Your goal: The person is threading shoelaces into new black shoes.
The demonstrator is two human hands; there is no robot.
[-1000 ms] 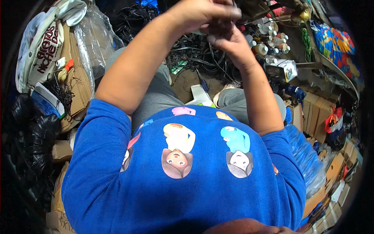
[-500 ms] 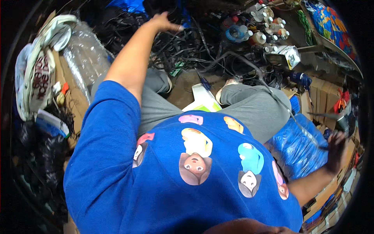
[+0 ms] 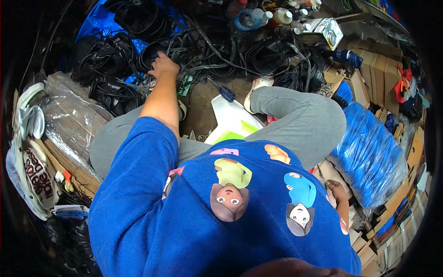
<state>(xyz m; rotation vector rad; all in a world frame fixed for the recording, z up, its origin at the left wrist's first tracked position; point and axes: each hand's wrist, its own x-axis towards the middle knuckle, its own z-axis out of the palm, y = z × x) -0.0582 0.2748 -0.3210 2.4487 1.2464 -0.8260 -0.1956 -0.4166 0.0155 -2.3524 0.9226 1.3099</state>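
My left hand reaches into a pile of black looped straps beyond my left foot. Its thumb and a finger stand apart against a dark curved loop, and I make out nothing gripped. My right hand hangs low beside my right hip, its fingers bent. Part of it is behind my shirt, so what it holds, if anything, is hidden. Between my legs lies a white and lime-green piece, with a dark blue handled tool at its far end.
A blue plastic-wrapped bundle sits right of my thigh, near stacked cardboard. Several bottles and a white carton stand far right. Clear-wrapped cardboard and a white printed bag lie to the left.
My left hand has come down and left onto the black loops. My right hand has drawn in to my hip; the strap across my right thigh and the pointed metal tool beside that hand are out of sight.
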